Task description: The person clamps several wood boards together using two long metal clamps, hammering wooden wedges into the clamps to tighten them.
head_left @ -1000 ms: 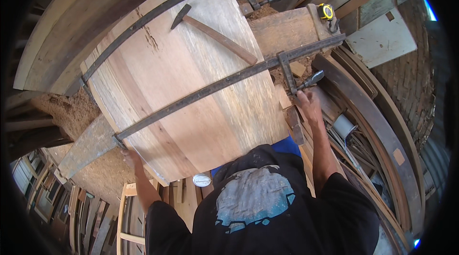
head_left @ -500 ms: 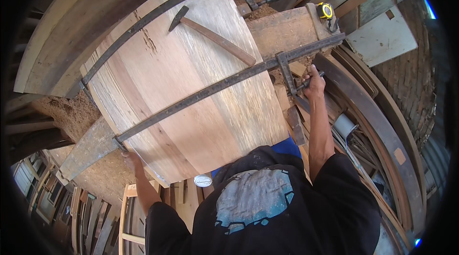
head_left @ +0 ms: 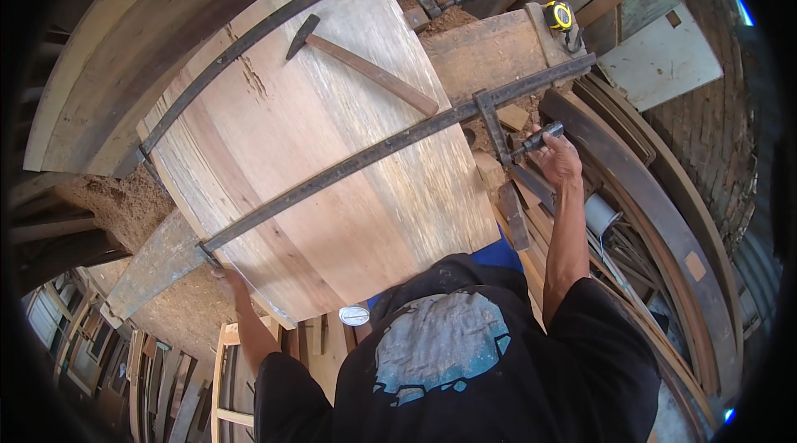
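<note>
A wide panel of pale and brown boards (head_left: pixel 332 219) lies across the bench, with two dark metal bar clamps over it. At the right end of the nearer bar clamp (head_left: pixel 349 162), my right hand (head_left: pixel 559 162) has its fingers curled round the dark screw handle (head_left: pixel 540 137). My left hand (head_left: pixel 229 283) is at the panel's near left edge, closed at that clamp's end jaw (head_left: pixel 206 252); its fingertips are partly hidden. The farther bar clamp (head_left: pixel 249 38) crosses the panel untouched. A hammer (head_left: pixel 369 73) with a wooden handle rests on the panel between the clamps.
A yellow and black tape measure (head_left: pixel 559 16) sits on a wooden beam (head_left: pixel 486 53) at the far right. Curved planks (head_left: pixel 141 53) stand at the left beside sawdust (head_left: pixel 124 202). Long boards (head_left: pixel 664 219) and a grey can (head_left: pixel 599 215) lie right of my right arm.
My right hand has turned and shifted slightly down and right around the screw handle, which now shows above the fingers. My left hand has stayed at the clamp's end.
</note>
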Demonstrator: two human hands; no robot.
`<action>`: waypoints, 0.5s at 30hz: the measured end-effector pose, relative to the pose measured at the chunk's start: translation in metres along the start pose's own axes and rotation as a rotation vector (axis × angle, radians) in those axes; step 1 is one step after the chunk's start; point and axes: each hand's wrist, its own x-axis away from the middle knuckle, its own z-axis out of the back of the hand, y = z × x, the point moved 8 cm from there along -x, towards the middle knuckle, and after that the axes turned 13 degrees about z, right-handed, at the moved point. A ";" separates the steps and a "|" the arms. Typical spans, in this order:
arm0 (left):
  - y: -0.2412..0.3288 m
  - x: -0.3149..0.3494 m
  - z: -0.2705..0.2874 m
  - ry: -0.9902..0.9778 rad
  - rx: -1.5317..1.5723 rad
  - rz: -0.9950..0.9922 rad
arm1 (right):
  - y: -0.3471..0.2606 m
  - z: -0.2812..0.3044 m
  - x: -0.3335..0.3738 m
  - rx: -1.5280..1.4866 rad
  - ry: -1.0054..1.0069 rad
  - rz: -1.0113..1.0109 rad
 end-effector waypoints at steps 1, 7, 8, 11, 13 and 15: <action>-0.002 -0.001 0.000 0.001 -0.001 0.002 | -0.002 -0.008 0.004 -0.117 -0.014 -0.010; 0.017 0.017 0.000 -0.059 -0.015 -0.010 | 0.018 0.034 -0.019 0.294 0.159 0.020; 0.013 0.015 0.000 -0.066 -0.019 0.013 | 0.019 0.036 -0.020 0.293 0.154 0.018; 0.006 0.011 0.000 -0.086 -0.019 0.025 | 0.019 0.025 -0.014 0.015 0.044 0.025; 0.006 0.013 -0.002 -0.102 -0.018 0.012 | 0.010 0.013 -0.009 -0.094 0.001 0.040; 0.009 0.008 -0.005 -0.112 -0.024 0.002 | 0.012 0.033 -0.020 -0.065 -0.003 0.017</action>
